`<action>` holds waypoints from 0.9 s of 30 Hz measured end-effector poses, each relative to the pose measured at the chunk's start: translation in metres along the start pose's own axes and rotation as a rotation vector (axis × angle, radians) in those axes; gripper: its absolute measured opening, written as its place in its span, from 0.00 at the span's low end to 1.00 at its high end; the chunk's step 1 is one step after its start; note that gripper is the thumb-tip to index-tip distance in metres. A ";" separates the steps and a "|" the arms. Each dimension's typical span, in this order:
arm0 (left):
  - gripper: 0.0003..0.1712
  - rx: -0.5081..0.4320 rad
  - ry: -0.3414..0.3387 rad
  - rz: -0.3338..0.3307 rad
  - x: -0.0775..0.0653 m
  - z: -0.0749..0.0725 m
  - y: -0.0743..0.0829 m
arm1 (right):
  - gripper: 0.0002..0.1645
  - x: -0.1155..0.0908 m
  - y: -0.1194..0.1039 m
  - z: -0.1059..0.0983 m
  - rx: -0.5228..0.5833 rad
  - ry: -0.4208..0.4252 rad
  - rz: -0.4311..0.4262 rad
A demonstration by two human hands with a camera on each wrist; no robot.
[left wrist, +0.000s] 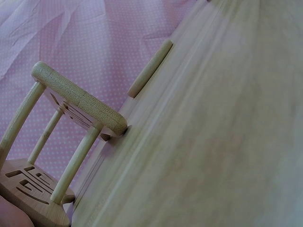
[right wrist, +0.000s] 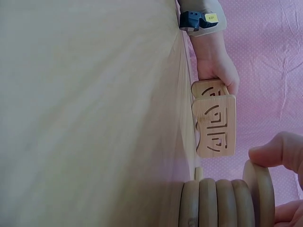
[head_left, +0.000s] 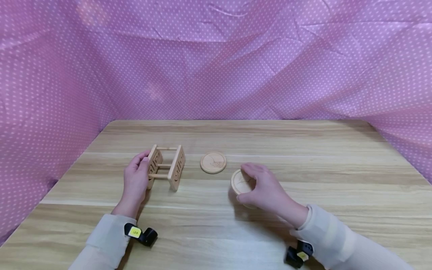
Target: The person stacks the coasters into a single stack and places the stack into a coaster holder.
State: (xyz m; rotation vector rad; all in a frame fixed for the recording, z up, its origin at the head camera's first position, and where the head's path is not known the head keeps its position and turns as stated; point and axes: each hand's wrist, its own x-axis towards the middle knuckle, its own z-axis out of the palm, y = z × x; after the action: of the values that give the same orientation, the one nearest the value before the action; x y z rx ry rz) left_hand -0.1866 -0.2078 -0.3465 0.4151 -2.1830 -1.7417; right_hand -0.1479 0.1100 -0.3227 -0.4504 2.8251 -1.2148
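My left hand [head_left: 134,179] grips the near-left side panel of a small wooden coaster rack [head_left: 177,168]. Cut-out patterned panels [right wrist: 216,126] joined by round rods make up the rack, which stands on the table. Between thumb and fingers, my right hand [head_left: 267,190] pinches the top round wooden coaster [right wrist: 264,195], which tilts slightly away from a stack of several coasters [right wrist: 208,203]. Much of that stack is hidden under the hand in the head view. A single coaster [head_left: 213,162] with a line drawing lies flat between the rack and the stack.
All of it is on a light wood-grain table [head_left: 303,150]. Pink polka-dot cloth [head_left: 216,75] hangs behind the table and along both sides. A black wrist camera [head_left: 145,236] is strapped over each sleeve.
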 end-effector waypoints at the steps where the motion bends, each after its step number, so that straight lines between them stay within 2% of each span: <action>1: 0.21 0.001 -0.001 0.000 0.000 0.000 0.000 | 0.51 -0.001 0.001 -0.001 -0.004 0.002 0.000; 15: 0.21 -0.008 0.002 -0.001 -0.004 0.000 0.003 | 0.49 -0.007 0.014 -0.010 -0.046 0.018 -0.008; 27: 0.22 -0.004 -0.001 -0.009 -0.003 0.000 0.002 | 0.49 -0.009 0.012 -0.011 -0.062 0.029 0.002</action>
State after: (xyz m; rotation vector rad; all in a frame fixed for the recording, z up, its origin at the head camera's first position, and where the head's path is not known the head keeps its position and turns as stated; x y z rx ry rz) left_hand -0.1837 -0.2062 -0.3450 0.4241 -2.1821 -1.7510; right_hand -0.1440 0.1280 -0.3248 -0.4353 2.8935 -1.1459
